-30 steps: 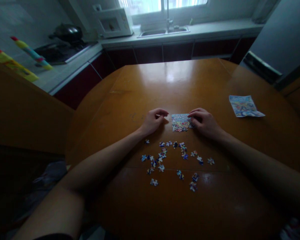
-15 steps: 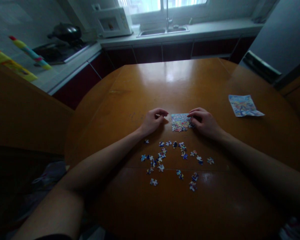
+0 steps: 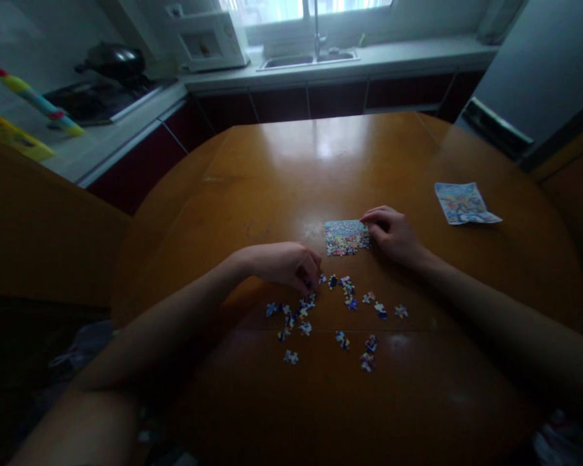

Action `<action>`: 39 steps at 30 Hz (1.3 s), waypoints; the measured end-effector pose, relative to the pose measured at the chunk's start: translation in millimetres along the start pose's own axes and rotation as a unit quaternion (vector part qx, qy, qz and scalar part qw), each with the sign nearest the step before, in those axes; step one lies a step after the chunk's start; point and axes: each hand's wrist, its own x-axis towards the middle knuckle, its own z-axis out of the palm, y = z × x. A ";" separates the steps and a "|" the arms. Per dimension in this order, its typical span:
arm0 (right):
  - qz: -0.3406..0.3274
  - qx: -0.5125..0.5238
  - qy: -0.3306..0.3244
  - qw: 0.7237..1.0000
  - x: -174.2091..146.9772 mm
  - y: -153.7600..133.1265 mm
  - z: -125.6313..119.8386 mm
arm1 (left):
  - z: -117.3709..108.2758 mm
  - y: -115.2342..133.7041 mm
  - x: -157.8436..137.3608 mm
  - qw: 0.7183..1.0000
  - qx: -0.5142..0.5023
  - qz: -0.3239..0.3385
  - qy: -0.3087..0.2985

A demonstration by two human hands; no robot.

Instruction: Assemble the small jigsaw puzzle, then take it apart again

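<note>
A partly assembled jigsaw puzzle (image 3: 342, 236) lies flat on the wooden table, its upper part pale blue and its lower edge uneven. My right hand (image 3: 391, 234) rests at its right side, fingers curled and tips gripping the edge. Closer to me, my left hand (image 3: 291, 266) reaches down among the loose pieces, its thumb and fingers pinched on a small puzzle piece (image 3: 309, 284) that they mostly cover. Several loose puzzle pieces (image 3: 305, 328) are scattered around and below that hand. Others, such as a whitish piece (image 3: 401, 312), lie farther right.
A creased printed sheet (image 3: 466, 204) lies on the right of the round-ended table (image 3: 272, 168). Beyond it run a counter with a sink (image 3: 291, 61), a white microwave (image 3: 208, 45) and a stove with a black wok (image 3: 114, 61). A grey fridge (image 3: 544, 71) stands at right.
My left hand has moved from beside the puzzle's left edge down toward me, onto the loose pieces, and its fingers have closed. My right hand stays at the puzzle's right edge.
</note>
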 end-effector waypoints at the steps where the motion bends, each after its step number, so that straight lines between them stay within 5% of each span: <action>1: 0.007 0.001 0.010 1.000 0.5 0.5 -0.8 | 0.2 -0.6 0.5 1.000 -0.002 0.003 0.000; 6: 0.028 0.003 0.029 0.999 2.5 3.9 -3.1 | -3.6 -6.0 0.7 0.998 -0.023 0.010 0.053; 8: 0.036 0.002 0.025 0.999 3.3 4.1 -3.5 | -4.5 -15.9 2.2 0.988 -0.017 -0.008 0.154; 11: 0.049 0.003 0.020 0.999 4.9 1.9 -6.1 | -2.5 -38.4 6.3 0.932 -0.014 -0.061 0.356; 13: 0.055 0.004 0.010 0.998 5.8 -2.3 -10.3 | 0.2 -52.0 8.8 0.903 -0.009 -0.094 0.420; 18: 0.016 -0.015 -0.129 0.991 4.1 -28.5 -27.9 | 4.3 -61.9 11.1 0.899 -0.004 -0.102 0.426; 24: -0.078 -0.048 -0.313 0.945 -2.2 -62.6 -45.9 | 4.0 -57.5 10.8 0.901 0.004 -0.100 0.421; 39: -0.022 -0.153 -0.404 0.902 -41.0 -94.5 -75.6 | 4.6 -57.8 10.6 0.903 0.016 -0.108 0.415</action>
